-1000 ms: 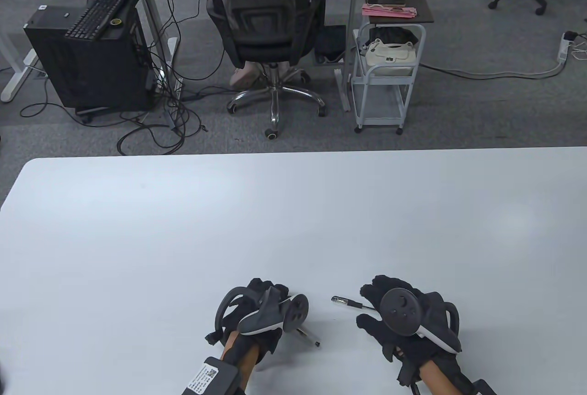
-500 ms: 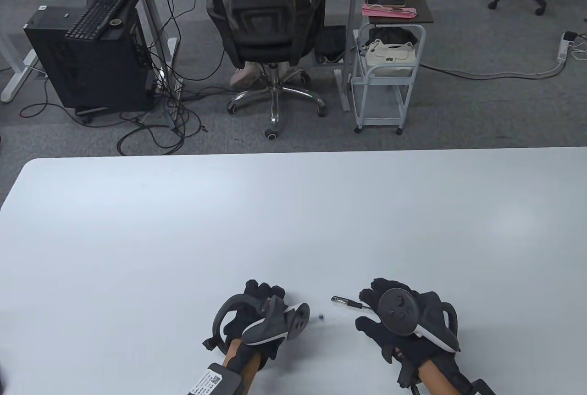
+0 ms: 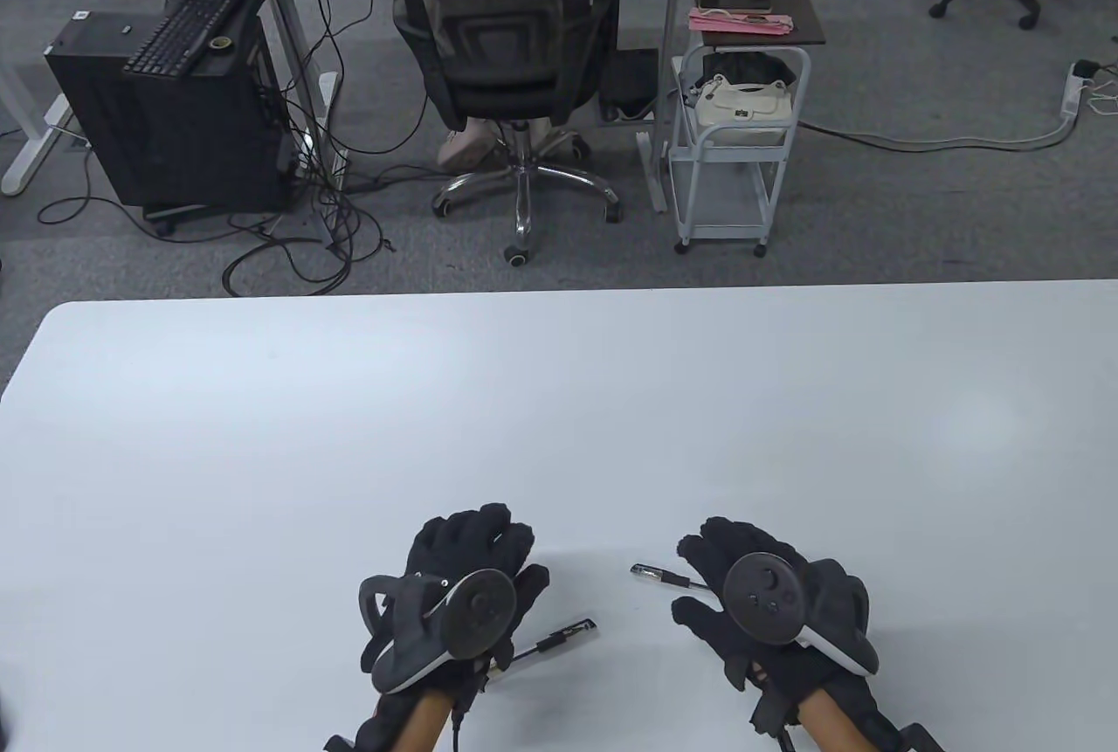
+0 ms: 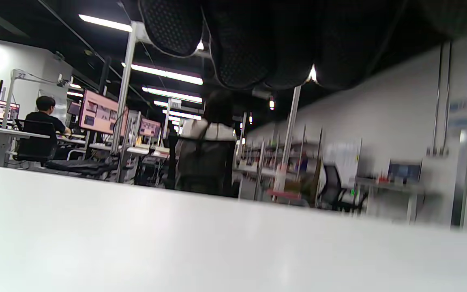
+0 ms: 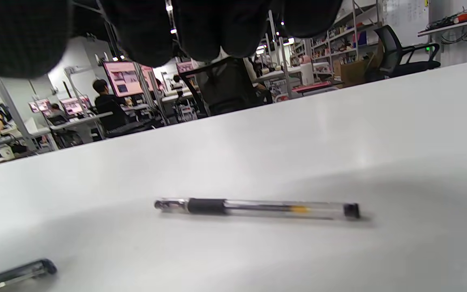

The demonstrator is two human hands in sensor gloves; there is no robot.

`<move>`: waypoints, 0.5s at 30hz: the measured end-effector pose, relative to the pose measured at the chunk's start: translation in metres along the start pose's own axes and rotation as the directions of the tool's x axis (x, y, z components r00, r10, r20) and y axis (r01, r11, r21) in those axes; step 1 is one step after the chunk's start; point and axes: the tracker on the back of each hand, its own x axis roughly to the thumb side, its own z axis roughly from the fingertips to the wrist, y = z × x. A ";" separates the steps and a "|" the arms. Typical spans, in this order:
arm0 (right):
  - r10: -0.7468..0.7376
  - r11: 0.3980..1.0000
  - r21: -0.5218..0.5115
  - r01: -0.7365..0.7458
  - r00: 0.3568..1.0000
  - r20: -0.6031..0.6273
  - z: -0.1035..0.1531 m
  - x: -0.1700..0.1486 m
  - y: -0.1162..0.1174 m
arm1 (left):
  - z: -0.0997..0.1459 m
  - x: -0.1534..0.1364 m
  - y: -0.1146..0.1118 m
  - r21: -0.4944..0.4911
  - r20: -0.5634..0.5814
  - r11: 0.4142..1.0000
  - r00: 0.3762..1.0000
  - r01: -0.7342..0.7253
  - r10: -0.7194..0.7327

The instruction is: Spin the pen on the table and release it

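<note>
Two pens lie on the white table [image 3: 559,403]. A dark-capped pen [image 3: 559,637] lies free beside my left hand [image 3: 472,551], slanting up to the right from under the wrist. My left hand rests palm down with its fingers spread and holds nothing; its fingers [image 4: 237,48] hang over bare table in the left wrist view. A clear pen [image 3: 659,575] lies with one end under my right hand [image 3: 712,564]. In the right wrist view this pen [image 5: 258,207] lies flat, with my fingers [image 5: 201,28] above it and apart from it. The other pen's end [image 5: 14,273] shows at lower left.
The table's far edge [image 3: 559,287] runs across the middle of the table view. Beyond it on the floor stand an office chair [image 3: 502,44], a white cart [image 3: 738,149] and a computer tower [image 3: 166,106].
My left hand has turned from on-edge to palm down and spread its fingers. The pen by it has swung round and now lies free to the hand's right. The right hand has barely moved.
</note>
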 end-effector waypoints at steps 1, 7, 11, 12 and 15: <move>-0.001 1.000 -0.023 0.001 1.000 0.016 0.001 0.003 -0.002 | 0.002 0.002 0.007 0.053 -0.001 0.998 0.999 -0.040 0.041; 0.025 0.999 -0.040 -0.023 0.998 0.054 0.002 0.012 0.002 | 0.014 0.003 -0.005 0.188 0.018 0.974 0.992 -0.124 0.123; 0.058 0.998 0.029 -0.059 0.997 0.045 0.000 0.011 0.015 | 0.018 -0.004 -0.028 0.125 0.016 0.991 0.998 -0.058 0.056; 0.060 0.997 0.039 -0.062 0.997 0.043 0.000 0.011 0.017 | 0.018 -0.006 -0.028 0.126 0.016 0.992 0.999 -0.031 0.030; 0.063 0.996 0.054 -0.066 0.997 0.046 -0.002 0.012 0.020 | 0.022 -0.015 -0.024 0.137 -0.012 0.987 0.996 -0.089 0.092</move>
